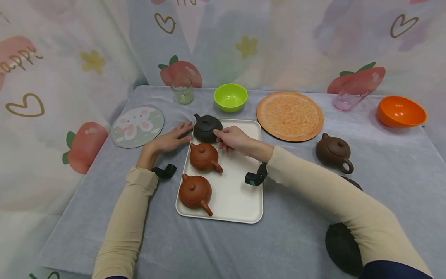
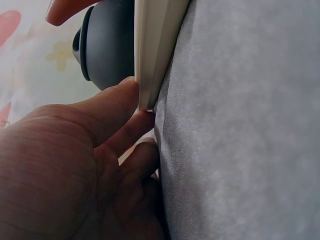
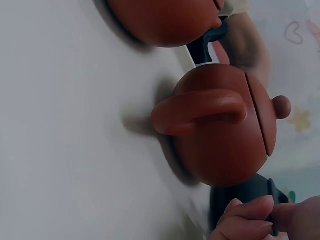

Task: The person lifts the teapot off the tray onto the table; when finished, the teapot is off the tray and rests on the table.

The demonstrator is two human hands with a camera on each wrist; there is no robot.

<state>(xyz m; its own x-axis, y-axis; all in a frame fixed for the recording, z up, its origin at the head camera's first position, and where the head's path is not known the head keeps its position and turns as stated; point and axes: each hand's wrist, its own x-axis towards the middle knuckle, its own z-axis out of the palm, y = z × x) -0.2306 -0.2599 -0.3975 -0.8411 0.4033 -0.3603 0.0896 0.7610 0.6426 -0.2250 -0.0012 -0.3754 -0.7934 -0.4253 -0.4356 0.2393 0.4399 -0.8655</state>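
Note:
My right hand (image 1: 234, 138) pinches the handle side of a black teapot (image 1: 206, 128) at the far left corner of a white tray (image 1: 240, 201). In the right wrist view its curled fingers (image 3: 245, 220) overlap the dark body, and the handle is hidden. My left hand (image 1: 170, 138) lies at the tray's left edge, fingers extended. In the left wrist view its thumb touches the rim close to the black teapot (image 2: 112, 45). Two reddish-brown teapots, a middle one (image 1: 203, 156) and a near one (image 1: 195, 191), stand along the tray's left side, handles toward the right.
Behind the tray are a green bowl (image 1: 230, 97), a clear glass (image 1: 182, 90) and a round orange-brown board (image 1: 290, 116). A bunny-print mat (image 1: 138, 127) lies left. To the right are a brown teapot (image 1: 334, 152), an orange bowl (image 1: 400, 111), a pink glass (image 1: 348, 99) and a black teapot (image 1: 343, 248) partly under my sleeve.

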